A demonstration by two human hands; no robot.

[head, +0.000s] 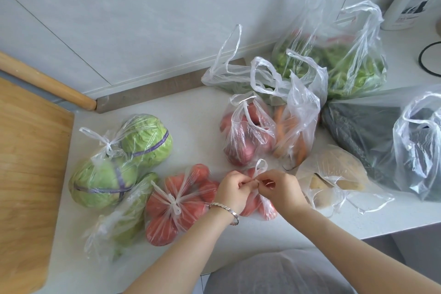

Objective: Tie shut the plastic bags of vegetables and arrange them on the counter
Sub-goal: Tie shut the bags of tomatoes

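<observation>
Pinching the handles of the small tomato bag (259, 205), left hand (232, 188) and right hand (281, 188) cinched its knot beside the tied tomato bag (176, 205).

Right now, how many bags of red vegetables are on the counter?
3: knotted bag beside the left hand; held bag pinched by it and the right hand; back bag beside the carrots. Others may be hidden.
</observation>
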